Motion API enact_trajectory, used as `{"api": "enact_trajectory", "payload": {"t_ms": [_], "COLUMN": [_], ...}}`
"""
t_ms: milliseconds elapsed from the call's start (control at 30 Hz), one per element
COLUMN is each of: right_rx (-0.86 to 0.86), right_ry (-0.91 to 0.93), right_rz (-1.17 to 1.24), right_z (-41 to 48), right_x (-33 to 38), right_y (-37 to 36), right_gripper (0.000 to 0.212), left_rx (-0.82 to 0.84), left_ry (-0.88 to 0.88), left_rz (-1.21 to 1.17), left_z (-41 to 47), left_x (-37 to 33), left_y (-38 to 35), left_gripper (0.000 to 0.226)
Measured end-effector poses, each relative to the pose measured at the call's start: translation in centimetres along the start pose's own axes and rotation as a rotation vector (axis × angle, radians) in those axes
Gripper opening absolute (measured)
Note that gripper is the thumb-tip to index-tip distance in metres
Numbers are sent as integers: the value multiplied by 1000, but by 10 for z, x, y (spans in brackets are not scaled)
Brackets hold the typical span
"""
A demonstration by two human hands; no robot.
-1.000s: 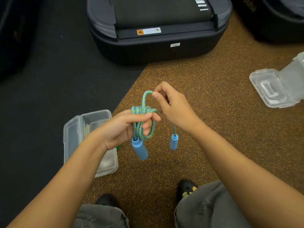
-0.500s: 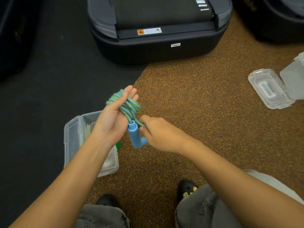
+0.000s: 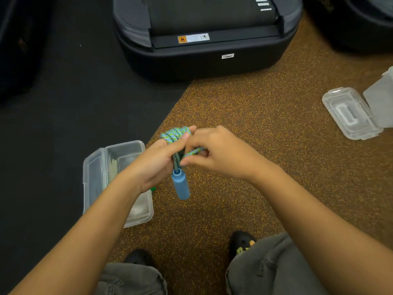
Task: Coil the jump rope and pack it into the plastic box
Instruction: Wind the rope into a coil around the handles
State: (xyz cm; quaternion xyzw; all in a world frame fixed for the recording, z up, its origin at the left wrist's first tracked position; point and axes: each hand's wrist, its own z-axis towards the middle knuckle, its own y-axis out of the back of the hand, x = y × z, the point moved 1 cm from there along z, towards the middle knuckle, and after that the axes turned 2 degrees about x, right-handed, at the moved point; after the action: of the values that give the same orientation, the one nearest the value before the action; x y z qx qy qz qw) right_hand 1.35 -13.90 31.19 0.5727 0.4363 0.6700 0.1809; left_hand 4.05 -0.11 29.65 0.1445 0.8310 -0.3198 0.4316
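- Black matting (image 3: 53, 124) covered the left part of the floor from where I watched, and it met a brown speckled floor (image 3: 265, 145) along a slanted edge.
- Clear plastic, an open plastic box (image 3: 102, 179) lay on the floor at the seam of the two surfaces, partly hidden under the left forearm; I could make out pale contents inside but not what they were.
- My left hand (image 3: 157, 165) was closed around the coiled jump rope (image 3: 175, 134), the blue-and-green loops bunched over the fingers and held in the air above the brown floor, just right of the box.
- One blue handle (image 3: 180, 185) hung down from the coil below the left hand, tilted slightly; I could not see the second handle.
- My right hand (image 3: 219, 154) touched the left one, its fingertips pinched on a short strand of the rope that ran out of the coil toward it.
- A large dark case (image 3: 204, 39) with a warning sticker sat on the floor beyond the hands, at the top middle of the view.
- Two black shoes and grey trouser legs (image 3: 272, 267) showed at the bottom edge.
- A second clear container (image 3: 350, 113) lay on the brown floor far to the right, well apart from the hands, with a frosted piece just beside it at the edge of the frame.
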Motion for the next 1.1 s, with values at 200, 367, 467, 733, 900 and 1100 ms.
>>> {"api": "enact_trajectory", "payload": {"t_ms": [200, 367, 467, 733, 900, 1100], "right_rx": [-78, -89, -126, -136, -13, 92], "right_ry": [-51, -72, -79, -64, -136, -182], "right_rz": [75, 306, 312, 270, 183, 108], "right_z": [0, -2, 1, 5, 7, 7], "right_x": [-3, -5, -9, -9, -7, -5], "right_y": [18, 20, 18, 7, -10, -23], "right_gripper": [35, 32, 22, 16, 15, 8], "left_rx": [274, 291, 243, 182, 87, -45], "left_ry": [69, 66, 22, -127, -190, -219], "left_rz": [242, 376, 287, -34, -346, -431], "left_z": [-8, -10, -11, -8, -5, -2], "left_x": [0, -2, -5, -6, -11, -12], "left_y": [-3, 3, 2, 6, 12, 13], "left_gripper": [56, 28, 18, 18, 33, 50]}}
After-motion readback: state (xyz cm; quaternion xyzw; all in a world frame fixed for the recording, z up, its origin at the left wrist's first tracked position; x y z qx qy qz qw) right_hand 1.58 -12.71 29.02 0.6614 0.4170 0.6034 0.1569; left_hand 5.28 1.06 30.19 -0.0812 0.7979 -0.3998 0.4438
